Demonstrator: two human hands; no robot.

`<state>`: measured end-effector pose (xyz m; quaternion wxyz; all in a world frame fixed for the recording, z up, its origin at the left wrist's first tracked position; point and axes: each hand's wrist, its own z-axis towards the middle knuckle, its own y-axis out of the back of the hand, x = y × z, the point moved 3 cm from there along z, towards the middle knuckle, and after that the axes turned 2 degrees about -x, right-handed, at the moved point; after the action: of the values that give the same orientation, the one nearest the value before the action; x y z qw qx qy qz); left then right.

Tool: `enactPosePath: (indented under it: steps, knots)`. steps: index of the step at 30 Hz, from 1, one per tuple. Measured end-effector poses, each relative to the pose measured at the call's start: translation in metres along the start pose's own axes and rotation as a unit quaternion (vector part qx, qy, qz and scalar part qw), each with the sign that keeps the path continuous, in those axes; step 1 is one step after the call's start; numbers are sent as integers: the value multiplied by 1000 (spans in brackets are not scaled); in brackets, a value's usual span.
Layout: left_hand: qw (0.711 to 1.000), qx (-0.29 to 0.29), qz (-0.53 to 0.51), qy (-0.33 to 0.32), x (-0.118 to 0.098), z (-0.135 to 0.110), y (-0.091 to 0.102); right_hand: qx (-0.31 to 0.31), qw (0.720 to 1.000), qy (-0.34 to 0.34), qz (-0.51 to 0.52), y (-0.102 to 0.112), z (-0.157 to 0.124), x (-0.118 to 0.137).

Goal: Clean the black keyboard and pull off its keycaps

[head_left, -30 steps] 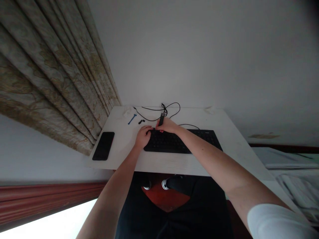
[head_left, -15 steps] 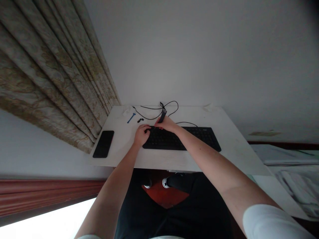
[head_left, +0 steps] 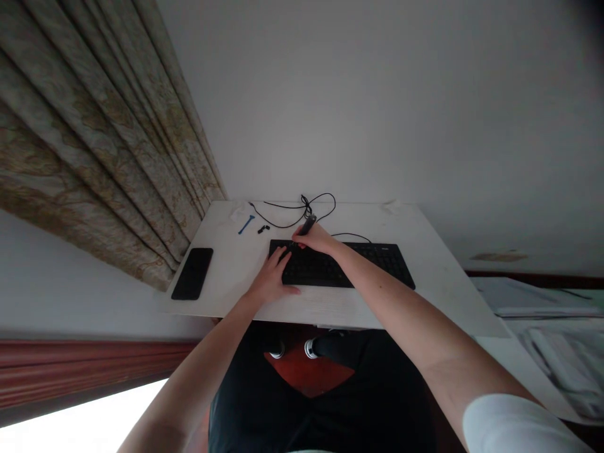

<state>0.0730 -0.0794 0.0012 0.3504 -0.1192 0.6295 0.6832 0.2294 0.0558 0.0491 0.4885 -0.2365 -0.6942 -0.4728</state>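
A black keyboard (head_left: 321,272) lies on the white table. My left hand (head_left: 274,277) rests at its left end, fingers spread over the top and thumb stretched along the front edge. In my right hand (head_left: 311,238) is a thick black pen-shaped tool (head_left: 308,224), its upper end leaning away from me. Its working tip points down at the keyboard's upper left, where small pale spots show among the keys; the tip is too small to make out. Loose small black pieces (head_left: 263,229), which look like keycaps, lie behind the left hand, with a slim blue tool (head_left: 246,224) beside them.
A black cable (head_left: 283,225) with a tied bundle runs behind the keyboard. A black phone (head_left: 192,274) lies at the table's left edge. The wall rises behind the table (head_left: 434,302), a patterned curtain (head_left: 108,138) hangs at left, and papers (head_left: 542,299) lie at right.
My left hand has drawn back toward me from the keyboard's top left corner and opened out over its left end. The right hand keeps the tool, now tilted lower.
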Motion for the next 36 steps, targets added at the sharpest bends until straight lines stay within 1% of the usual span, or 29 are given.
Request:
enactPosePath:
  steps: [2, 4, 9, 15, 17, 19, 21, 22, 24, 26, 28, 30, 36]
  knots:
    - [1000, -23, 11, 14, -1, 1, -2, 0, 1000, 1, -14, 0, 2, 1]
    - [999, -34, 18, 23, -1, 3, -3, 0, 1000, 4, -15, 1, 5, 3]
    - [999, -39, 28, 23, -3, 11, -5, -18, 1000, 3, -14, 5, 11, 2]
    - [998, -51, 24, 16, -3, 19, -6, -30, 999, -5, -25, 9, 9, -2]
    - [996, -82, 9, 19, 1, 26, -3, -27, 999, 0, -34, 8, 8, -1]
    - [990, -137, -13, 36, 9, 38, 1, -19, 998, 7, -51, 7, 7, 2]
    - [979, -189, -37, 68, 21, 52, 5, -11, 997, 13, -76, 6, 7, 7]
    - [977, -194, -48, 79, 26, 60, 5, -7, 996, 15, -88, 6, 8, 9]
    - [978, -176, -65, 91, 36, 72, 4, 1, 994, 16, -110, 6, 9, 14]
    - [982, -150, -68, 88, 42, 78, 2, 11, 991, 15, -130, 5, 11, 18]
    - [985, -139, -64, 82, 44, 79, 1, 22, 987, 13, -159, 4, 11, 22]
    - [985, -140, -59, 82, 43, 77, 1, 28, 981, 11, -191, 4, 11, 25]
    - [987, -128, -44, 91, 41, 76, 2, 23, 970, 34, -240, 2, 12, 31]
